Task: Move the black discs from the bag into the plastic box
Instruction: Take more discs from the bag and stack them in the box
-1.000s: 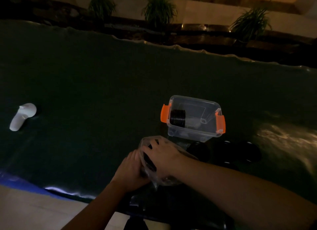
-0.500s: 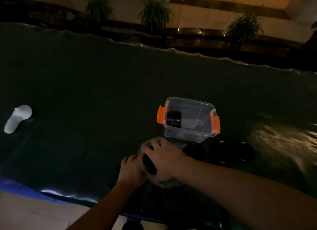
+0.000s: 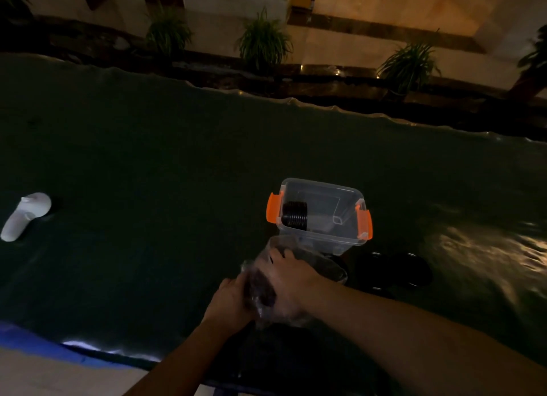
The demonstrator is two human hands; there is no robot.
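A clear plastic box (image 3: 349, 242) with orange latches stands open on the dark table. A stack of black discs (image 3: 294, 215) lies on its side at the box's left end. Just in front of it a clear plastic bag (image 3: 322, 265) holds more dark discs. My right hand (image 3: 288, 280) is inside the bag's mouth, fingers closed around dark discs there. My left hand (image 3: 229, 302) grips the bag's near left edge. Several loose black discs (image 3: 393, 270) lie on the table right of the bag.
A white controller-like object (image 3: 25, 215) lies far left on the table. The table's dark green cover (image 3: 148, 173) reaches to a wavy far edge, with potted plants (image 3: 263, 42) beyond. The near edge runs just below my wrists.
The view has tilted up slightly. My right hand has pushed a little deeper into the bag, and my left hand has shifted along the bag's edge. The box has not moved.
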